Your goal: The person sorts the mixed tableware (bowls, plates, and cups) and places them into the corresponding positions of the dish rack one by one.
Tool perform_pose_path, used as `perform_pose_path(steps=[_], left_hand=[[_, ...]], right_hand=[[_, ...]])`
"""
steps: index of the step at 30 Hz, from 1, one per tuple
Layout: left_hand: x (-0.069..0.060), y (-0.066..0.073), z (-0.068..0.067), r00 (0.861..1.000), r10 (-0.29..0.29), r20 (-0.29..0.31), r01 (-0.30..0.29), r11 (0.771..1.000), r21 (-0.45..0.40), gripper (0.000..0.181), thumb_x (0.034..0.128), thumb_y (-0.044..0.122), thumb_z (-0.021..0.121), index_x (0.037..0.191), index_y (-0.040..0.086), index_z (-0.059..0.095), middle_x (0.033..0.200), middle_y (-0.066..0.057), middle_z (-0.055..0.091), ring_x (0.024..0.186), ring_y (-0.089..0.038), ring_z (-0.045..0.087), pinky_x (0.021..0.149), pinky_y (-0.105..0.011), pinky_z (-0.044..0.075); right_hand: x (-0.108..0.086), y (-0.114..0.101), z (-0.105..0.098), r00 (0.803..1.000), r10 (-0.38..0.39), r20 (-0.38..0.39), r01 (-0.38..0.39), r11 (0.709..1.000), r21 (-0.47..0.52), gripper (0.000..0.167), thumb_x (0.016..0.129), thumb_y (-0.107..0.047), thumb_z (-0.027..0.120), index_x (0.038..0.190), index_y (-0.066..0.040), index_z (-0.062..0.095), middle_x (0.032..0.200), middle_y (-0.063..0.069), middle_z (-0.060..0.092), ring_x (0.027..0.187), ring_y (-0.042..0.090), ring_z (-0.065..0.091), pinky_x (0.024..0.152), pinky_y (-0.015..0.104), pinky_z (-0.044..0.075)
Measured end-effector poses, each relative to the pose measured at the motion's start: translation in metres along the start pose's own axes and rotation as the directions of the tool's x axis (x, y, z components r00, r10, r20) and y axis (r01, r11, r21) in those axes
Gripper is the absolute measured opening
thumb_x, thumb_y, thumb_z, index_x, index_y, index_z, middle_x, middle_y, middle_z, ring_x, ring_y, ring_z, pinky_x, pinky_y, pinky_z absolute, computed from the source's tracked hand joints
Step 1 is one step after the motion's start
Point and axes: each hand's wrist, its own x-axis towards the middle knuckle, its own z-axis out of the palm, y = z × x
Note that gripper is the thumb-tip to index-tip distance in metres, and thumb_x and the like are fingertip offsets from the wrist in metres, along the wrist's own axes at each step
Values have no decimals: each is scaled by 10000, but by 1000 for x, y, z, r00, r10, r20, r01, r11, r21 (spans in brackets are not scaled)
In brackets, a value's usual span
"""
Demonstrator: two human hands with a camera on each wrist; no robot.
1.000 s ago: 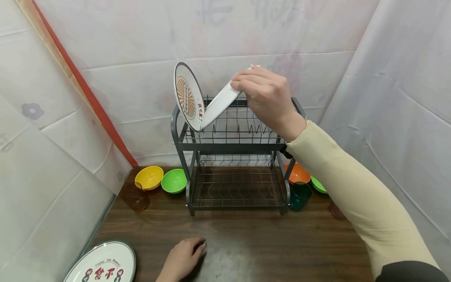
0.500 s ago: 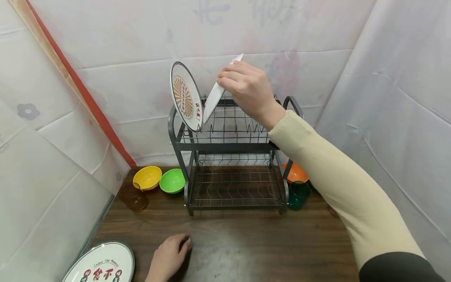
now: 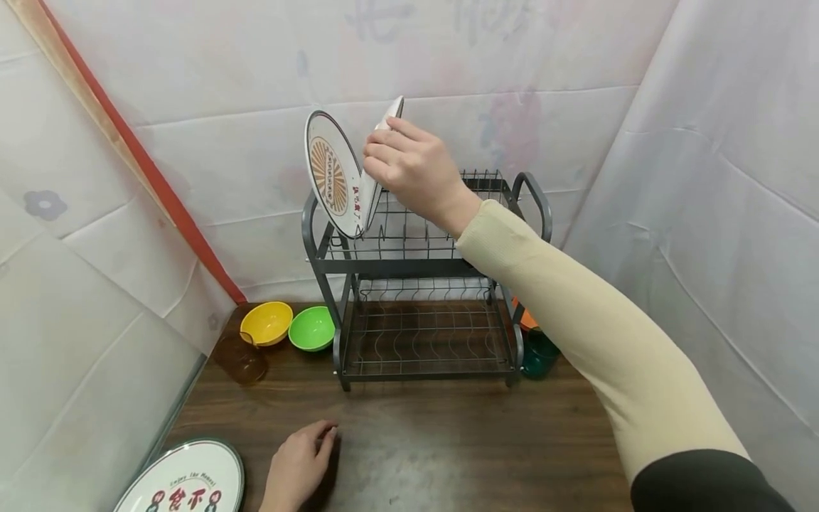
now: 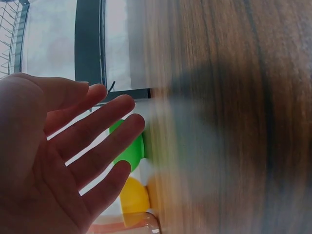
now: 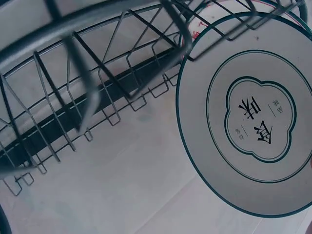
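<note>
My right hand (image 3: 412,171) grips the upper edge of a white plate (image 5: 243,141) over the left part of the dish rack's (image 3: 409,268) upper tier. This plate leans to the right, its lower edge down among the wires. Another plate (image 3: 331,174), with an orange sunburst print, stands tilted in the rack just left of it. The two plates overlap near their lower edges. In the right wrist view the held plate shows a dark green rim and black characters. My left hand (image 3: 297,462) rests on the table with loosely bent fingers, holding nothing.
A white plate with red characters (image 3: 192,473) lies at the front left. Left of the rack are a yellow bowl (image 3: 267,323), a green bowl (image 3: 312,328) and a brown glass (image 3: 246,364). At its right are a teal glass (image 3: 539,354) and a partly hidden orange bowl (image 3: 527,319).
My right hand has moved left, turning the held plate more upright and nearer the sunburst plate. My left hand has shifted slightly left along the table.
</note>
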Motion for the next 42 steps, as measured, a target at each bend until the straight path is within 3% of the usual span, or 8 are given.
perform_pose_path(steps=[8,19,28,36,42], left_hand=[[-2,0,3,1000,-14,9,15,1000,-26,121,950,213,670,1029,194,761,975,25,737,786,-145,688,644,-469,544],[-3,2,4,1000,-18,17,18,999,-32,116,948,210,670,1018,188,759,955,29,733,766,-132,674,628,-452,540],[-3,2,4,1000,-6,13,6,1000,-20,114,944,211,675,1019,185,757,954,34,728,790,-148,674,644,-465,538],[-2,-1,2,1000,-17,21,17,1000,-2,189,952,237,666,1111,166,741,1038,-18,723,953,-274,680,740,-542,531],[1,-8,-2,999,-6,-31,6,1000,11,300,957,239,660,1239,140,691,1199,-84,691,1075,-344,643,822,-590,505]], right_hand=[[-2,-12,7,995,-84,60,82,996,27,247,987,15,549,842,-53,736,993,60,754,1008,201,695,1051,343,428],[-7,-17,8,981,-113,160,95,989,112,206,972,39,568,864,-27,730,1046,79,743,1085,216,664,1086,323,379],[-12,-18,8,965,-98,243,62,987,150,151,962,24,596,888,-11,723,1088,77,730,1149,215,627,1125,320,321],[-9,-23,7,921,-91,380,57,993,100,174,963,7,590,1035,-61,733,1339,108,615,1373,283,434,1197,382,134],[-9,-26,10,902,-62,427,23,995,98,269,945,34,564,1112,-114,713,1497,141,461,1434,333,326,1199,385,56]])
